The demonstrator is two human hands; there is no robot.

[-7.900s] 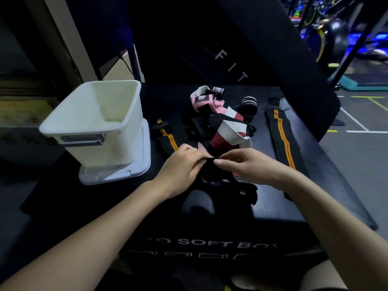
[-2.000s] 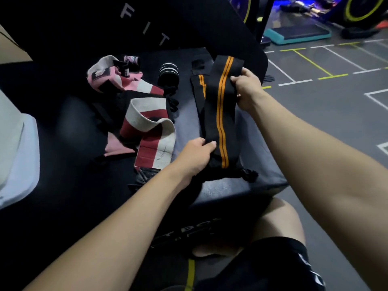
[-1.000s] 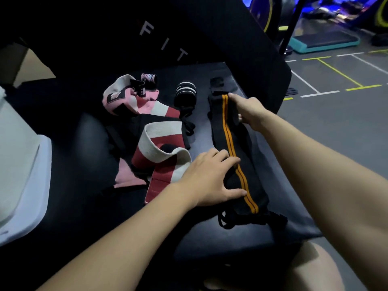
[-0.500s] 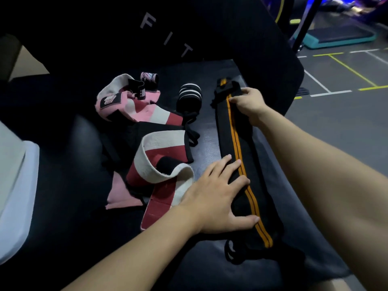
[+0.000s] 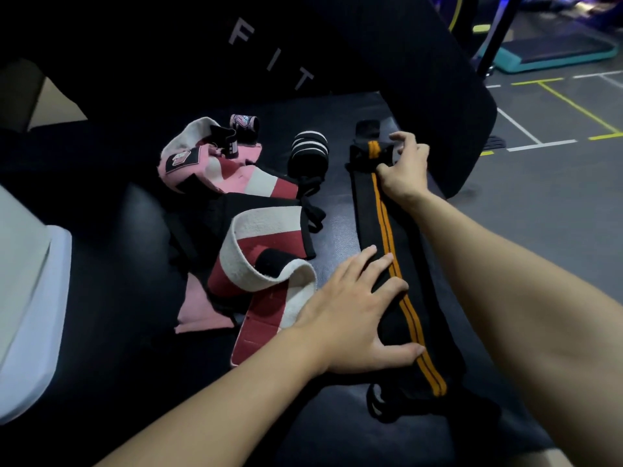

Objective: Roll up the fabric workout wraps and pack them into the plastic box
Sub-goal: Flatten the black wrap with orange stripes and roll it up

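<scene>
Since half a second ago, far end of black wrap with orange stripes (image 5: 379, 227) folded over into a first turn. Stretched lengthwise along right side of table (image 5: 337, 106). Right hand (image 5: 403, 170) pinching that fold; left hand (image 5: 354, 311) flat, fingers straight, pinning near end. Risk: loose, crooked first turn, telescoping roll. Plastic box (image 5: 23, 264) far left; pink wraps (image 5: 236, 183) beside.

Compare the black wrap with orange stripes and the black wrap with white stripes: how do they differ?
The orange-striped wrap lies stretched out flat, only its far end starting to roll under the right hand; the white-striped wrap is already a tight roll. The left hand presses the first; nothing touches the second. Both lie on the black pad.
</scene>
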